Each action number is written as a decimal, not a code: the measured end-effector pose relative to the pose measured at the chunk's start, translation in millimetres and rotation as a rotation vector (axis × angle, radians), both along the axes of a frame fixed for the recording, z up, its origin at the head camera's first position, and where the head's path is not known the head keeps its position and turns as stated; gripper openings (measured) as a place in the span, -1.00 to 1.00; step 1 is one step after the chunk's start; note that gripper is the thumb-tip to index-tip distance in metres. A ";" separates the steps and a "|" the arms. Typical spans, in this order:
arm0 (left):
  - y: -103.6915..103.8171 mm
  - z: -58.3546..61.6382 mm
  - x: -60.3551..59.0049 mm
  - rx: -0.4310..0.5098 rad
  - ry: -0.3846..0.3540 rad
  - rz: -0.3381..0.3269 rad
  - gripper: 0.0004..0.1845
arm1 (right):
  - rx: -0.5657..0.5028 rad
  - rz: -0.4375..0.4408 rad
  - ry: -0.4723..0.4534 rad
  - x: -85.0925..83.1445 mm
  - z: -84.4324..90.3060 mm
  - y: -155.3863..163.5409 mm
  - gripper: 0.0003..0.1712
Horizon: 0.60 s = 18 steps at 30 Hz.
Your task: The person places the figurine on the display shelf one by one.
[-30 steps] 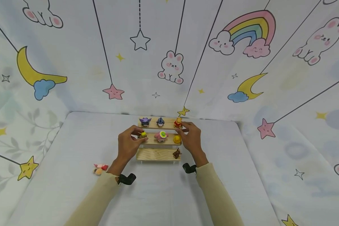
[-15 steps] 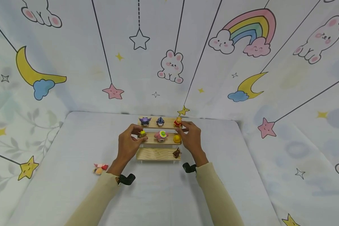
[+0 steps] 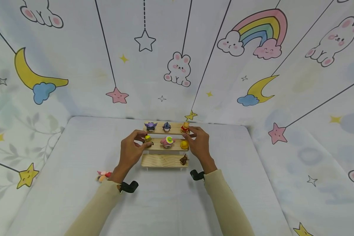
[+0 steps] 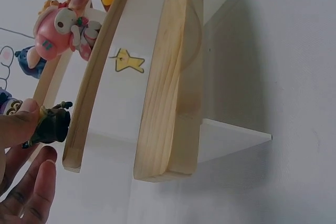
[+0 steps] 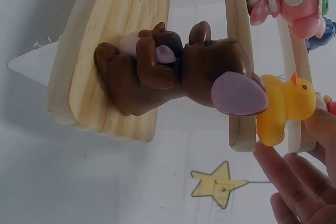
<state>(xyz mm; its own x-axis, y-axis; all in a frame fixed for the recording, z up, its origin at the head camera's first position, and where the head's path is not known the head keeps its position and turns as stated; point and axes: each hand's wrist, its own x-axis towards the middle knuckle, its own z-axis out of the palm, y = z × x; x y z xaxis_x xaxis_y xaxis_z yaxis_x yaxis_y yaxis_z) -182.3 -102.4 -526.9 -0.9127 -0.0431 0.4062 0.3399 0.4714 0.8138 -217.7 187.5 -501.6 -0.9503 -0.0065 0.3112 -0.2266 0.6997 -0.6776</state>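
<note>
My left hand (image 3: 131,147) pinches a small dark-green figurine with a yellow top (image 3: 147,139) at the left end of the middle shelf (image 3: 153,147). Its dark base (image 4: 60,124) is close to the shelf board; whether it touches is hard to tell. At the other side, my right hand (image 3: 200,142) has thumb and index finger around a yellow bear figurine in a red shirt (image 3: 185,127) on the top shelf (image 3: 175,128). The right hand's other fingers hang loosely near the shelf ends. A pink figurine (image 3: 167,142) and a yellow duck (image 3: 184,144) share the middle shelf.
Purple (image 3: 150,126) and blue (image 3: 166,126) figurines stand on the top shelf. The bottom shelf (image 3: 160,160) bears a brown figurine (image 3: 183,160) at its right end. Pink-and-peach figurines or parts (image 3: 103,176) lie on the white-covered table (image 3: 165,200), beside my left wrist.
My left hand has shifted slightly left, and the dark-green figurine appears to stand a little more upright. The right hand stays at the yellow bear figurine.
</note>
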 end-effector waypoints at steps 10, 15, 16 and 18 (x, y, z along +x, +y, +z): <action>0.1 1.5 1.5 0.025 -0.001 -0.031 -0.54 | 0.013 -0.013 -0.024 -0.9 -0.1 -1.1 -0.40; -0.3 2.0 2.2 0.007 0.008 -0.043 -0.52 | 0.014 -0.012 -0.026 -0.2 1.9 -1.4 -0.41; -0.6 2.3 2.5 0.003 0.009 -0.045 -0.52 | 0.015 -0.012 -0.028 0.0 2.1 -1.4 -0.41; -1.0 3.2 2.9 -0.005 0.014 -0.050 -0.51 | 0.015 -0.010 -0.030 0.3 2.5 -1.4 -0.41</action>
<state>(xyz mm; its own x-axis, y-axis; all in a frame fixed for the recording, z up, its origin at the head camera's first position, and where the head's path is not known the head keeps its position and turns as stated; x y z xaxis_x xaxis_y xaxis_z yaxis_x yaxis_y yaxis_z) -179.4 -103.4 -523.7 -0.9078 0.0042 0.4193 0.3745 0.4579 0.8063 -217.4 186.0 -499.1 -0.9593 -0.0010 0.2825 -0.1990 0.7120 -0.6734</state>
